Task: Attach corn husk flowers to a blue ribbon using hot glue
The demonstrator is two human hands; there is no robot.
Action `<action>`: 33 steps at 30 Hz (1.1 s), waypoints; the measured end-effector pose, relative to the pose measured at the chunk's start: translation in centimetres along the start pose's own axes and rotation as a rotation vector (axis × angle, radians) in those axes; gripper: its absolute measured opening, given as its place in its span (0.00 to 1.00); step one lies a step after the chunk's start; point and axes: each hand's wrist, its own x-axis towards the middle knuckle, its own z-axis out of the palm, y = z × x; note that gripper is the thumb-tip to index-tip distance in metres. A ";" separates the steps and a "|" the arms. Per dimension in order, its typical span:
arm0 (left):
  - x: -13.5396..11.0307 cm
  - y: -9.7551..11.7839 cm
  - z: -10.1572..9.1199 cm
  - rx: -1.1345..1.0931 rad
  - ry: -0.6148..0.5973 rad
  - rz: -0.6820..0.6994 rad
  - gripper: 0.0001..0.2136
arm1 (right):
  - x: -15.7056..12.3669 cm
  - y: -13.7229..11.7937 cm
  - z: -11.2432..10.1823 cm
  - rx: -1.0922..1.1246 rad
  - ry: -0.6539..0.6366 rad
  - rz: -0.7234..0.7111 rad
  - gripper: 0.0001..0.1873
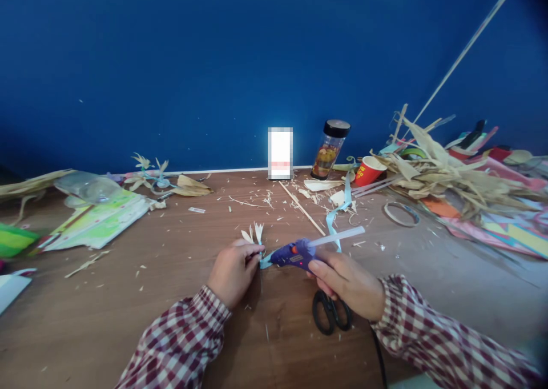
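Observation:
My right hand (342, 275) grips a purple hot glue gun (295, 255) with a clear glue stick (338, 236) poking out of its back end. The gun's nozzle points left, at a light blue ribbon (266, 260) by my left fingertips. Between the thumb and fingers of my left hand (235, 269) is a small corn husk flower (256, 233), its pale petals pointing up; the pinched part is hidden. Black-handled scissors (331, 312) lie below my right hand, their blades out of sight. Another length of blue ribbon (338, 215) trails across the table behind the gun.
A jar with a black lid (330, 149) leans near the blue wall, beside a red paper cup (369, 171). Dried corn husks (440, 169) pile up at right, near a tape roll (401, 214). Finished-looking husk flowers (149, 172) and a green-white sheet (103, 220) lie left. Scraps litter the table.

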 end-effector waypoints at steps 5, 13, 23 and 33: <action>0.0 0.0 0.0 -0.009 0.002 0.010 0.11 | -0.2 -0.3 0.1 0.035 -0.020 0.002 0.20; 0.0 -0.1 0.0 -0.001 0.003 0.009 0.11 | -0.3 0.2 0.1 0.023 0.005 0.014 0.21; 0.1 -0.2 0.2 -0.016 0.007 0.013 0.11 | -0.1 -0.6 0.0 0.009 0.002 0.016 0.20; 0.0 -0.1 0.0 -0.018 0.001 0.013 0.12 | -0.1 -0.4 -0.6 0.026 0.021 0.018 0.21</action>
